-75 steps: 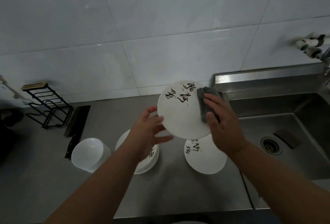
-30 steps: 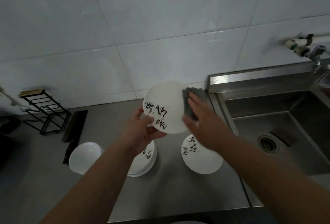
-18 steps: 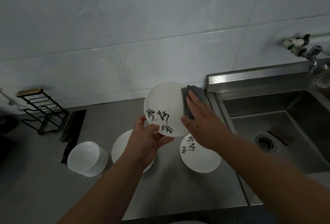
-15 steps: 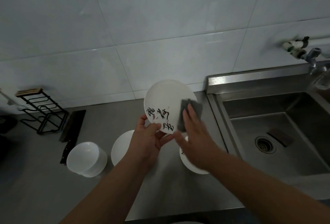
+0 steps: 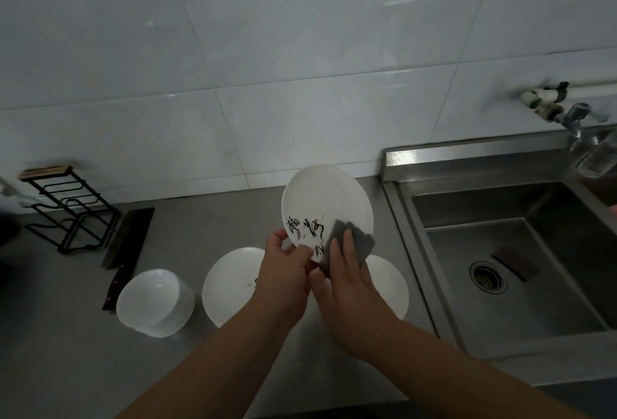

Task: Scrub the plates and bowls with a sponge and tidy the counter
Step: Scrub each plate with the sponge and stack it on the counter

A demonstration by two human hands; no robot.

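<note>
Now the sponge has travelled from the plate's right rim down to its lower edge. Left hand grips the tilted plate above the tabletop; right hand presses the sponge. Scrubbing coverage is advancing.

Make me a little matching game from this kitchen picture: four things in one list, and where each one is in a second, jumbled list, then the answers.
Things:
1. grey sponge
2. stack of white bowls
3. black cleaver
4. plate with black writing

Places:
A. flat on the counter, beside the black wire rack
B. held up, tilted, by its lower edge in the left hand
C. pressed against the plate under the right hand
D. standing on the counter, left of a white plate

Pairs: 1-C, 2-D, 3-A, 4-B
</note>
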